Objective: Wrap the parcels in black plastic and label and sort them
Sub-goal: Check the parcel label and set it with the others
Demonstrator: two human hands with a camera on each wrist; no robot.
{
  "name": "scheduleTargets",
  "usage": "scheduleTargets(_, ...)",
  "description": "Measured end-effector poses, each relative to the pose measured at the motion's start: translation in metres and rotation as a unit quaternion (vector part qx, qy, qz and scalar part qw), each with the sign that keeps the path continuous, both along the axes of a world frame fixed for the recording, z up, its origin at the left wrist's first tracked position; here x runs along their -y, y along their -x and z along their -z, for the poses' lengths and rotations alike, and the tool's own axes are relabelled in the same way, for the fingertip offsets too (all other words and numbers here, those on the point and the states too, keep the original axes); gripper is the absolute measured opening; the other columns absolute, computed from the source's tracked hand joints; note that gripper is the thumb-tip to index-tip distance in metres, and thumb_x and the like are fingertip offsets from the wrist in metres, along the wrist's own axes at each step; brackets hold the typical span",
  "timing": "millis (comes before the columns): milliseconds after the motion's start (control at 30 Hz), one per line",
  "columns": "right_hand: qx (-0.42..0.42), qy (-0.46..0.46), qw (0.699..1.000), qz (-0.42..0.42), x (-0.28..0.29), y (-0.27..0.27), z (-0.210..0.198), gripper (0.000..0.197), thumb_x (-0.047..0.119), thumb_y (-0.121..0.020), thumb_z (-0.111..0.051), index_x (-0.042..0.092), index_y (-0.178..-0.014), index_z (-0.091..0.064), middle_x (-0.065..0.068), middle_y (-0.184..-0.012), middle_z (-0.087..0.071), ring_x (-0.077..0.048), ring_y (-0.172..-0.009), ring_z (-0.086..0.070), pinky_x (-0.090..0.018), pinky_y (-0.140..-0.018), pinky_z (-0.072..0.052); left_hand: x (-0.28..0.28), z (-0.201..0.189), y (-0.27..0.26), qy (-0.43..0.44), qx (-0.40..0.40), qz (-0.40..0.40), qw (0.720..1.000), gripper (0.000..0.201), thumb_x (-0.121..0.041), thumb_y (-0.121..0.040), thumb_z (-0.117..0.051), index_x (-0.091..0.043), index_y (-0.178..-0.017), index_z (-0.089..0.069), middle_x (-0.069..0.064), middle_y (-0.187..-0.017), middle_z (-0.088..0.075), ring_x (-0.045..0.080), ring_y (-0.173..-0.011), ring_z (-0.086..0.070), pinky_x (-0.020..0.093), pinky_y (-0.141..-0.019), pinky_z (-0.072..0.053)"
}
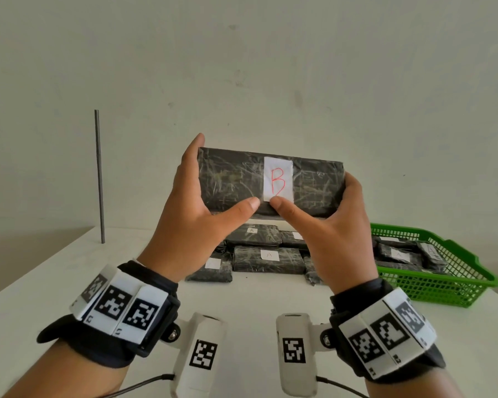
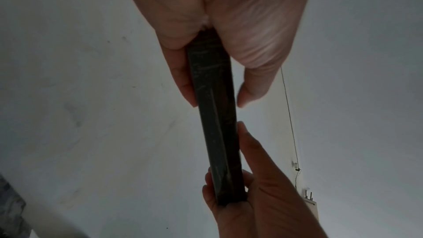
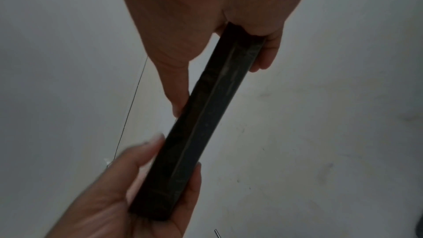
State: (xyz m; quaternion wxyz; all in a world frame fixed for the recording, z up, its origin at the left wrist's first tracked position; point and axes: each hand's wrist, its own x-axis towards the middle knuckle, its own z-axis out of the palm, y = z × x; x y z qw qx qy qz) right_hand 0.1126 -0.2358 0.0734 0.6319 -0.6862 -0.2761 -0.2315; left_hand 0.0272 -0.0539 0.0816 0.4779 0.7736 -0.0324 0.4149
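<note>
Several parcels [image 1: 397, 254] fill green basket [image 1: 457, 285].

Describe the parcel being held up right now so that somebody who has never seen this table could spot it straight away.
Above the white table, in front of the pale wall, both hands raise one flat rectangular parcel wrapped in black plastic. The left hand holds its left end and the right hand its right end. Its white paper label with a red letter B sets it apart; readable labels on parcels below show A.
</note>
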Motion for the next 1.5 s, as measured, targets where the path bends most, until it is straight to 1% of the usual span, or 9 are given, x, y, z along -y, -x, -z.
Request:
scheduleTargets(100, 0.008, 0.075, 0.997, -0.029, 0.013, -0.008, -0.002, 0.113, 0.075, -0.058, -0.086, 0.033, -0.151, -0.038, 0.005, -0.141, -0.059, -0.014, -0.131, -0.059, -0.042, -0.110, -0.052, -0.007, 0.001, -0.001, 0.021, -0.021, 0.028, 0.999, 0.109, -0.056, -0.071, -0.078, -0.044, -0.160, -0.017, -0.010, -0.157, -0.047, 0.011, -0.139, -0.052, 0.044, -0.116, -0.043)
scheduleTargets(200, -0.004, 0.175, 0.984, -0.038, 0.031, -0.015, -0.006, 0.130, 0.079, -0.057, -0.082, 0.036, -0.162, -0.019, 0.008, -0.155, -0.050, -0.013, -0.142, -0.050, -0.044, -0.120, -0.044, -0.012, -0.003, -0.001, 0.103, -0.062, 0.100, 0.988, 0.095, -0.034, -0.076, -0.091, -0.020, -0.154, -0.038, -0.003, -0.136, -0.067, 0.017, -0.123, -0.068, 0.041, -0.099, -0.058)
scheduleTargets(333, -0.003, 0.180, 0.983, -0.037, 0.048, -0.023, -0.018, 0.122, 0.089, -0.046, -0.081, 0.032, -0.148, -0.044, 0.013, -0.133, -0.064, -0.010, -0.124, -0.065, -0.044, -0.109, -0.054, -0.012, -0.007, -0.001, 0.171, -0.105, 0.173, 0.964, 0.073, -0.023, -0.066, -0.085, -0.012, -0.132, -0.056, 0.009, -0.121, -0.075, 0.025, -0.105, -0.076, 0.031, -0.077, -0.063)
scheduleTargets(433, -0.008, 0.152, 0.987, -0.049, 0.054, -0.025, -0.031, 0.109, 0.071, -0.049, -0.086, 0.022, -0.141, -0.054, 0.009, -0.119, -0.071, -0.007, -0.108, -0.072, -0.035, -0.099, -0.059, -0.013, -0.012, -0.003, 0.162, -0.113, 0.170, 0.966, 0.083, -0.037, -0.060, -0.098, -0.016, -0.130, -0.059, 0.006, -0.120, -0.076, 0.023, -0.109, -0.075, 0.037, -0.091, -0.061)
scheduleTargets(633, 0.014, 0.134, 0.991, -0.002, 0.053, -0.019, -0.040, 0.069, 0.078, -0.073, -0.072, 0.027, -0.118, -0.065, 0.008, -0.099, -0.072, -0.001, -0.083, -0.066, -0.014, -0.070, -0.048, -0.004, -0.019, -0.017, 0.088, -0.108, 0.108, 0.984, 0.078, -0.077, -0.063, -0.069, -0.012, -0.104, -0.078, 0.007, -0.096, -0.071, 0.017, -0.101, -0.067, 0.053, -0.110, -0.049)
scheduleTargets(833, 0.024, -0.004, 0.997, -0.068, 0.050, -0.009, -0.031, 0.045, 0.047, -0.078, -0.082, 0.008, -0.092, -0.064, 0.009, -0.067, -0.064, -0.006, -0.063, -0.057, -0.015, -0.061, -0.047, 0.007, -0.015, -0.021, 0.127, -0.067, 0.127, 0.981, 0.085, -0.077, -0.057, -0.083, -0.025, -0.123, -0.069, 0.000, -0.126, -0.070, 0.017, -0.122, -0.065, 0.046, -0.116, -0.042)
scheduleTargets(1000, 0.019, -0.005, 0.998, -0.066, 0.046, -0.002, -0.025, 0.024, 0.028, -0.090, -0.080, 0.011, -0.093, -0.063, 0.009, -0.072, -0.061, -0.005, -0.061, -0.053, -0.016, -0.057, -0.046, 0.015, -0.011, -0.019, 0.101, 0.034, 0.102, 0.989, 0.033, -0.050, -0.064, -0.084, -0.028, -0.078, -0.064, -0.006, -0.078, -0.064, 0.012, -0.076, -0.064, 0.026, -0.074, -0.054)
scheduleTargets(1267, 0.023, 0.024, 0.999, -0.020, 0.038, 0.013, -0.028, 0.058, 0.056, -0.065, -0.089, 0.015, -0.091, -0.057, 0.014, -0.063, -0.055, 0.000, -0.053, -0.047, -0.014, -0.052, -0.042, 0.024, -0.013, -0.010, 0.098, 0.076, 0.049, 0.991, 0.054, -0.048, -0.062, -0.096, -0.016, -0.082, -0.058, -0.015, -0.064, -0.062, 0.004, -0.061, -0.060, 0.018, -0.061, -0.053)
scheduleTargets(1500, 0.026, -0.020, 0.999, 0.000, 0.028, 0.019, -0.031, 0.059, 0.059, -0.063, -0.089, 0.015, -0.083, -0.055, 0.014, -0.063, -0.052, 0.000, -0.052, -0.045, -0.015, -0.052, -0.041, 0.031, -0.016, 0.000, 0.070, 0.093, 0.014, 0.993, 0.048, -0.044, -0.067, -0.086, -0.011, -0.085, -0.056, -0.017, -0.064, -0.062, -0.001, -0.058, -0.059, 0.013, -0.057, -0.050)
